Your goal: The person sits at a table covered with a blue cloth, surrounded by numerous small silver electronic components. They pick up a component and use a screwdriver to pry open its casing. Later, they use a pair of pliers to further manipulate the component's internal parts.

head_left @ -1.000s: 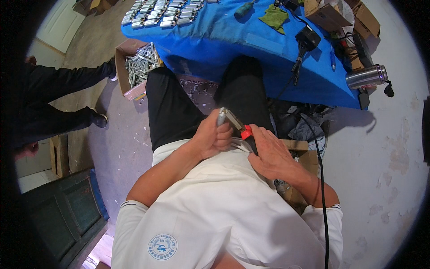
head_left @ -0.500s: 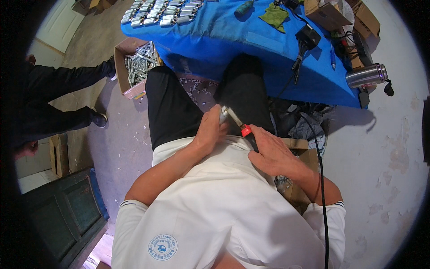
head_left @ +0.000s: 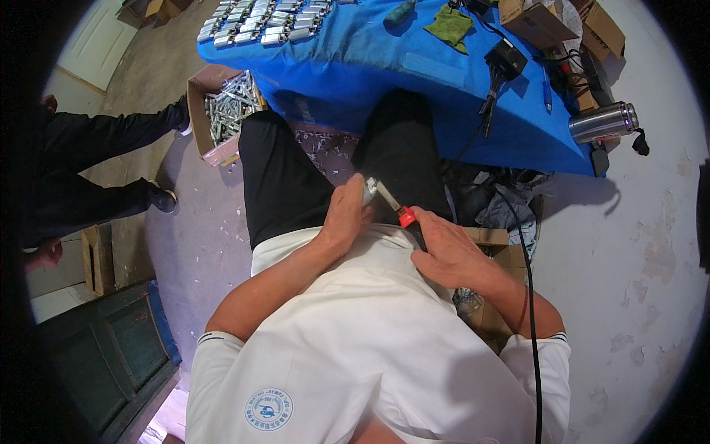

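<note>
In front of my waist, over my lap, my left hand (head_left: 346, 214) has its fingers closed round a small silvery-white metal piece (head_left: 369, 189). My right hand (head_left: 452, 248) grips the black handle of a soldering iron (head_left: 390, 198) with a red collar and a pale metal barrel. The iron's tip points up and left, right beside the upper end of the metal piece; whether they touch I cannot tell. Most of the piece is hidden by my left fingers.
A blue-covered table (head_left: 355, 63) bears rows of small silver pieces (head_left: 262, 22), a green cloth (head_left: 449, 28), a black adapter (head_left: 506, 59) and a steel flask (head_left: 603, 123). A carton of metal parts (head_left: 231, 107) stands left of my knees. A person's legs (head_left: 111, 140) are at far left; a black cable (head_left: 534, 333) hangs right.
Both hands stay almost in place, with the iron still at the metal piece. At far left, the other person's lower hand has shifted slightly.
</note>
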The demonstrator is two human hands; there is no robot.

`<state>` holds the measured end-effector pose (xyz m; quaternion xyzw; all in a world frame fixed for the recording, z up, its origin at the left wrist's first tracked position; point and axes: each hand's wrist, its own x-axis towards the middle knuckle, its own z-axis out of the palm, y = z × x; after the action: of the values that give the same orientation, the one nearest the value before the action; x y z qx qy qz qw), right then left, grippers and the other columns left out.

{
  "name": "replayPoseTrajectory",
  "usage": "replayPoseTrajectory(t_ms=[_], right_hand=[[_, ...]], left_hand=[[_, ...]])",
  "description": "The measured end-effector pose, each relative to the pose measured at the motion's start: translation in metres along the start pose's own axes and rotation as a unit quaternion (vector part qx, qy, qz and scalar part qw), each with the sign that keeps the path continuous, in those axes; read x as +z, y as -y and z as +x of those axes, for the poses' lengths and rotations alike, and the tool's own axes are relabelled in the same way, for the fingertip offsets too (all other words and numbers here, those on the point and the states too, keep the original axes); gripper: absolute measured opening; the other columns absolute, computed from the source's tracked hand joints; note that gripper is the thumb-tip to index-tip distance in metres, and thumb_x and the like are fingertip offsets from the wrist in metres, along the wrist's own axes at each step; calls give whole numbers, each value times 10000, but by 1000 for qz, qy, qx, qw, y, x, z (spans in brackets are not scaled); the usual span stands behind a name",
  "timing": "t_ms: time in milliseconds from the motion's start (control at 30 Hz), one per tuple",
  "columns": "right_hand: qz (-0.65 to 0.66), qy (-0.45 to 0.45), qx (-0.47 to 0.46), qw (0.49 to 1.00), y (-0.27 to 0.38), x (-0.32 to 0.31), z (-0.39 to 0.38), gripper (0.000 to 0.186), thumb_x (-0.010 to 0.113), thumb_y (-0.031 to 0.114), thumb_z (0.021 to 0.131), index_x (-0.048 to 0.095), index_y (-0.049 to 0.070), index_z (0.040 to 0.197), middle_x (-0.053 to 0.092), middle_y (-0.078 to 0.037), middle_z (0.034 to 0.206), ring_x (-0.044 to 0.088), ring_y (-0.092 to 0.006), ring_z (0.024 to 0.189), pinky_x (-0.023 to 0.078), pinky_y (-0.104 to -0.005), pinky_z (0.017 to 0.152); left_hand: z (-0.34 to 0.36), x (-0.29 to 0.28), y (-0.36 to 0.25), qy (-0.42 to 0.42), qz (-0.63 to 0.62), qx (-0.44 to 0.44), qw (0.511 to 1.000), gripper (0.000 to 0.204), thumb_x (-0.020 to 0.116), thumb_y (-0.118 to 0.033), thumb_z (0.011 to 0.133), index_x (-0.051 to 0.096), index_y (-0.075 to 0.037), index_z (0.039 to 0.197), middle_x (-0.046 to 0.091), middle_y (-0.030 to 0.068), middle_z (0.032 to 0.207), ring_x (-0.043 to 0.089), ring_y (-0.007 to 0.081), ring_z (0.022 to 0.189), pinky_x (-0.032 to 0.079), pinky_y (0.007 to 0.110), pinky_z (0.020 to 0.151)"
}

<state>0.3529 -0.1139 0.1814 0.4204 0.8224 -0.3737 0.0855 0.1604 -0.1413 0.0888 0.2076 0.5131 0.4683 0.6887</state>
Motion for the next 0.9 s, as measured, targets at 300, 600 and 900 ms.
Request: replayPoseTrajectory(t_ms=[300,600,900], right_hand=[[60,74,-2,995,2,-15,1,582,514,137,735,383,-100,1249,569,-294,1018,572,-435,950,439,-472,851],[-4,13,3,1000,2,-4,3,606,510,137,736,364,-99,1274,561,-299,1054,558,-453,967,440,-474,854],[138,5,5,990,-9,14,4,616,520,98,739,322,-81,1295,588,-248,1013,566,-428,968,437,-456,837]], left_hand=[[-1,8,5,-45,20,103,993,520,351,-453,948,383,-119,551,335,-25,462,283,79,394,198,246,384],[0,3,2,-22,-26,33,999,509,370,-459,942,362,-123,560,298,-36,460,256,80,383,188,245,378],[1,7,4,-55,16,102,993,525,363,-452,951,374,-121,544,317,-32,461,277,82,385,195,246,377]])
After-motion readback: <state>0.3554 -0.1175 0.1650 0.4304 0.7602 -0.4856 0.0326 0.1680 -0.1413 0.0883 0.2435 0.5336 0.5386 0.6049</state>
